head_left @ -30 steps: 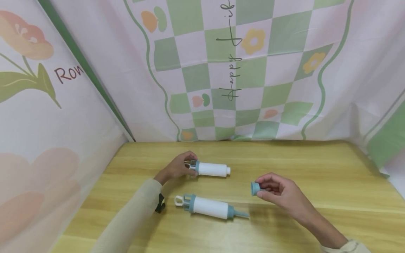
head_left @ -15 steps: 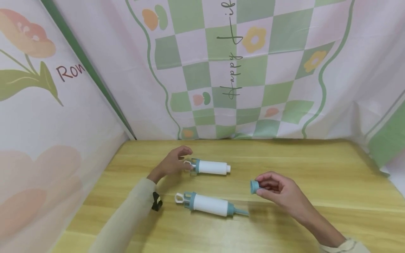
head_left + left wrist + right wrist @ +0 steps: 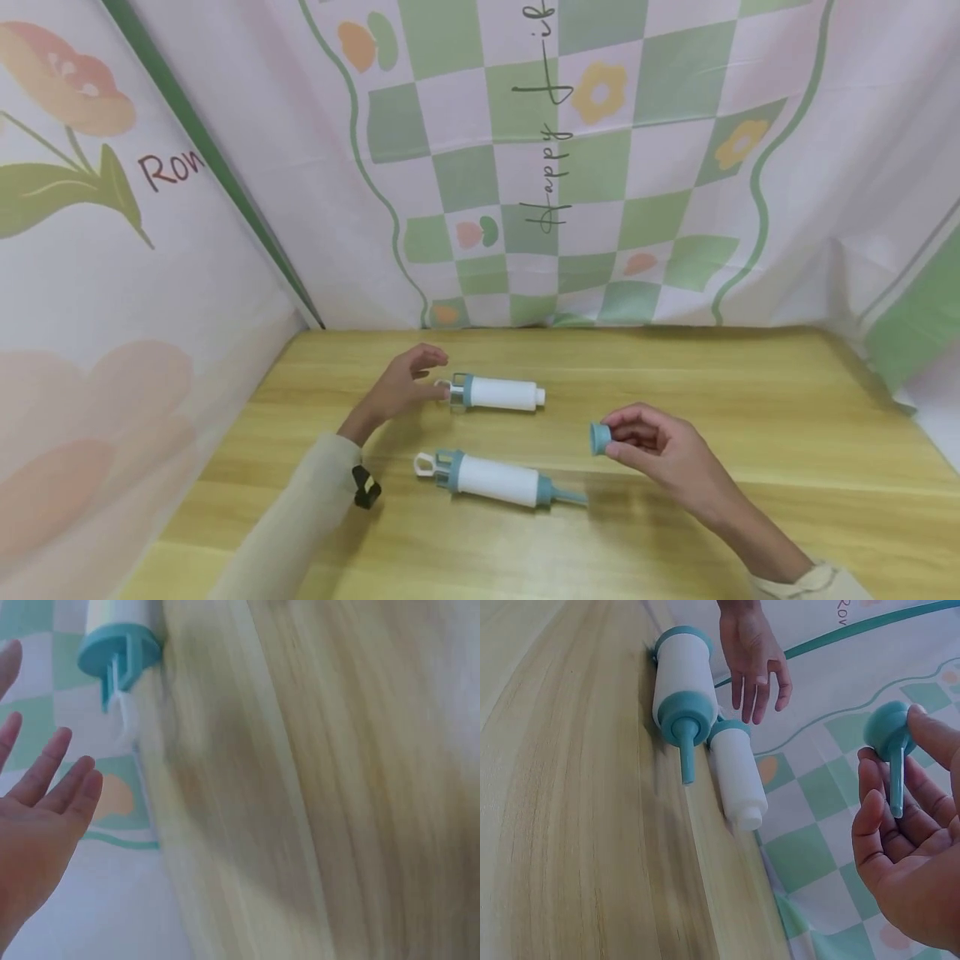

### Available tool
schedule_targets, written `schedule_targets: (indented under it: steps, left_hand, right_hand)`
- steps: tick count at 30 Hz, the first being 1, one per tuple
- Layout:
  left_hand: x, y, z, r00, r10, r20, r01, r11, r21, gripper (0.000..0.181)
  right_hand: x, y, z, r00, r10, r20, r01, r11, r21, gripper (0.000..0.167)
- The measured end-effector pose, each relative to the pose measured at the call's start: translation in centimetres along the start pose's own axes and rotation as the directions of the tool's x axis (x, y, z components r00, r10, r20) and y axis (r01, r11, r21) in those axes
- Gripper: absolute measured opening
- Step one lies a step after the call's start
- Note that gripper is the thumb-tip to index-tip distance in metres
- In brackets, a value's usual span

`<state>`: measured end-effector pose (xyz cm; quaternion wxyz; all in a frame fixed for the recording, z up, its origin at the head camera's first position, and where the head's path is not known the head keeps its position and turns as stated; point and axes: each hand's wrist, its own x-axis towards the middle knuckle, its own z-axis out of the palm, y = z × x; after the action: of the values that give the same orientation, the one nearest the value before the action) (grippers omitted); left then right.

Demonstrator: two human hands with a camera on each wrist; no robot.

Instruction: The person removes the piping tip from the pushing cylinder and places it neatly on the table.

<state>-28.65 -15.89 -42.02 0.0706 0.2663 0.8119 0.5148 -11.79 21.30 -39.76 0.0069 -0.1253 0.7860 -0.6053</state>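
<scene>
My right hand (image 3: 671,450) pinches a teal nozzle cap (image 3: 599,438) above the table, its thin spout (image 3: 897,780) pointing down in the right wrist view. At the back of the table lies a white syringe (image 3: 504,393) with a teal collar, a ring-ended plunger and a bare white tip. Beside its plunger end, my left hand (image 3: 393,387) has its fingers spread and grips nothing; they look apart in the left wrist view. Nearer the front lies a thicker white syringe (image 3: 498,481), with a teal nozzle (image 3: 686,750) fitted on its tip.
The wooden table (image 3: 750,533) runs back to a patterned cloth (image 3: 600,167), with another cloth panel (image 3: 225,275) rising at the left. A small black object (image 3: 367,487) sits by the left sleeve.
My left hand has let go of the far syringe's collar end and drawn back to the left. The right hand keeps its pinch on the nozzle cap, almost unmoved.
</scene>
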Motion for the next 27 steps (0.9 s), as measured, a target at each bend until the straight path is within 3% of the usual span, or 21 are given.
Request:
schedule_targets:
  steps: [12, 27]
  left_hand:
    - [-0.7, 2.5, 1.9, 0.998, 0.051, -0.027, -0.048, 0.996, 0.076, 0.054]
    - [-2.0, 5.4, 4.1, 0.99, 0.131, 0.049, -0.131, 0.991, -0.019, 0.053]
  right_hand:
    - [-0.2, -0.2, 0.4, 0.999, -0.048, 0.002, 0.048, 0.999, 0.018, 0.026]
    - [-0.4, -0.6, 1.0, 0.998, -0.057, 0.013, 0.057, 0.998, 0.007, 0.027]
